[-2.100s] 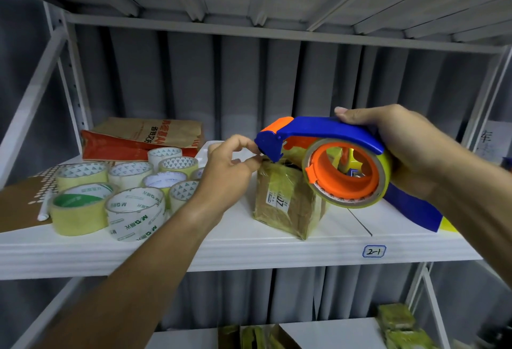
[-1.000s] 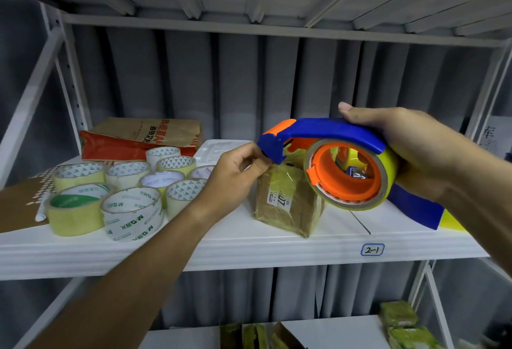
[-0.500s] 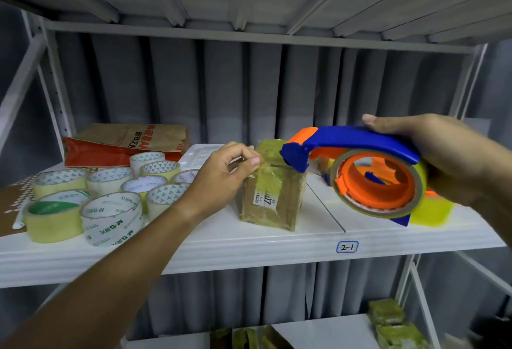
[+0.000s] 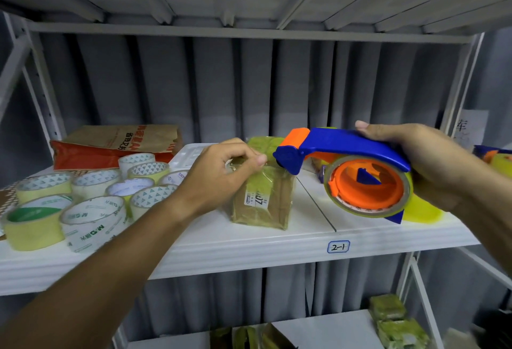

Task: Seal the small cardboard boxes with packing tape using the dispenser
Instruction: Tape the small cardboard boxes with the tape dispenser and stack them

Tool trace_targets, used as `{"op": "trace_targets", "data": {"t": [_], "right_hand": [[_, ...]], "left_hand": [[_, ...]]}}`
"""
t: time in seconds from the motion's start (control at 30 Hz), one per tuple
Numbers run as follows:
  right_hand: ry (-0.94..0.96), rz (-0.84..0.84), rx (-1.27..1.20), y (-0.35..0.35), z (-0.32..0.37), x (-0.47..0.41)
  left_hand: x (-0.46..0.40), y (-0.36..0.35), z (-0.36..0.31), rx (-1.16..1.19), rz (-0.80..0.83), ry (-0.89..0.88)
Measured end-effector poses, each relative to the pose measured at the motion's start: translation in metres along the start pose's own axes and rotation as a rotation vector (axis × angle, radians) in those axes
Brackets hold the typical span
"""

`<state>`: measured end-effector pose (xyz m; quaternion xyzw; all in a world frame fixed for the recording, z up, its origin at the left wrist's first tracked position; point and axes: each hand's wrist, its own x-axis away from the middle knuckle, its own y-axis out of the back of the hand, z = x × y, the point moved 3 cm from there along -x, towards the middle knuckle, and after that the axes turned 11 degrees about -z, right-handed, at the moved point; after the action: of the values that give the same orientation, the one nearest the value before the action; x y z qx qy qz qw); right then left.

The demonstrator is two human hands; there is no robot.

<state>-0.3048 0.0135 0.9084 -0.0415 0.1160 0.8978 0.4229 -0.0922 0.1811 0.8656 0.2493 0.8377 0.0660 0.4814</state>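
A small cardboard box, wrapped in yellowish tape and bearing a white label, stands on the white shelf. My left hand rests on the box's top left, thumb and fingers pinching the clear tape end against it. My right hand grips the blue and orange tape dispenser by its handle, holding it in the air just right of the box. Its orange nose sits near the box's top right corner. A roll of yellowish tape is loaded on the orange hub.
Several tape rolls crowd the shelf's left side, with a brown and red paper bag behind them. Another dispenser lies at the far right. Taped boxes sit on the shelf below. White uprights frame both sides.
The dispenser has shifted right, away from the box front, uncovering it. My left hand went from the dispenser's nose to the box top, drawing the tape end with it.
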Motion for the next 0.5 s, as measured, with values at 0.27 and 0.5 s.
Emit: {"op": "trace_targets", "data": {"t": [0.27, 0.5], "right_hand": [[0.021, 0.055, -0.013, 0.008, -0.002, -0.007], [-0.002, 0.124, 0.078, 0.031, 0.011, -0.006]], "left_hand": [[-0.007, -0.009, 0.003, 0.021, 0.017, -0.029], [-0.01, -0.015, 0.003, -0.048, 0.07, -0.064]]}}
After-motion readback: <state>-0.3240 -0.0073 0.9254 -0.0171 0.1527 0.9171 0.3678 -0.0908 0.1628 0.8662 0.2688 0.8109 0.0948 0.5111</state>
